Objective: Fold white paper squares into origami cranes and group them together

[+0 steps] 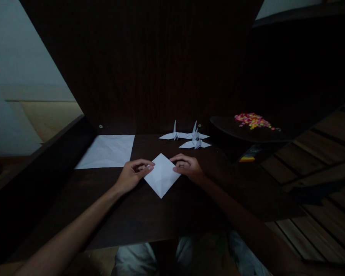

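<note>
A white folded paper square (pixel 161 178), turned like a diamond with a faint crease down its middle, is between my two hands over the dark desk. My left hand (pixel 133 172) pinches its left upper edge, thumb on top and fingers curled. On the other side, my right hand (pixel 188 167) grips the right upper edge in the same way. Just beyond the diamond stand several folded paper cranes, among them a left crane (pixel 175 135) and a front crane (pixel 196 143). A flat white paper sheet (pixel 109 149) with creases lies behind my left hand.
A dark upright panel (pixel 149 69) rises at the back of the desk (pixel 126 214). Low side board (pixel 40 165) bounds the left. To the right, a rounded shelf (pixel 227 124) carries a pile of small colourful pieces (pixel 253 120). Wooden slats (pixel 324 153) lie further right.
</note>
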`<state>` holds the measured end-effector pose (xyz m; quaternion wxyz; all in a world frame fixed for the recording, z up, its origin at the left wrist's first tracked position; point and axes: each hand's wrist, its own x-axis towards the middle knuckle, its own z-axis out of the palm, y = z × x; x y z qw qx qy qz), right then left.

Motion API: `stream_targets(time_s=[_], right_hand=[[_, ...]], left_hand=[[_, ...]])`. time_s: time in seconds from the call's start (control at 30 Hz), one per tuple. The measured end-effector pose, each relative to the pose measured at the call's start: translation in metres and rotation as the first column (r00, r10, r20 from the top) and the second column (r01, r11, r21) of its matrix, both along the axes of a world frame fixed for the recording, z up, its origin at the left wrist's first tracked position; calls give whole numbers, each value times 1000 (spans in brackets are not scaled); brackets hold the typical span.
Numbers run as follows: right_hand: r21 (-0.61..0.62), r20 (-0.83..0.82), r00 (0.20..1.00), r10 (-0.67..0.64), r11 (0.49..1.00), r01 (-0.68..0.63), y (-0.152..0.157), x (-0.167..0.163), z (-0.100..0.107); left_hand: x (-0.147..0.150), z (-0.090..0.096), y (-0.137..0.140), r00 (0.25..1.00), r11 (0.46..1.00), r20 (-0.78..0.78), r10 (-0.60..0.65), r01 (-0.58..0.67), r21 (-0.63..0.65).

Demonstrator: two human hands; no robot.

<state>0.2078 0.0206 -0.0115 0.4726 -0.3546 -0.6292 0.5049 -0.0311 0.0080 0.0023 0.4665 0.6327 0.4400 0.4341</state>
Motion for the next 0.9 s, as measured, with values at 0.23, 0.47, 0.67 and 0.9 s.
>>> stream_targets(time_s=[0.23,0.47,0.67,0.9], right_hand=[[379,362,912,-194,924,47,5,2,-9],[456,667,725,-171,864,-215,4,8,-12],[343,707,707,-29,888,-307,2,17,-6],[303,708,706,7,900,-313,3,18,-6]], left_hand=[[-9,-8,10,938,965,-333,-93,167,201],[-21,-13,17,760,879,-632,-150,395,267],[-24,-9,18,747,852,-647,-151,430,298],[-25,-11,18,728,813,-666,-163,482,327]])
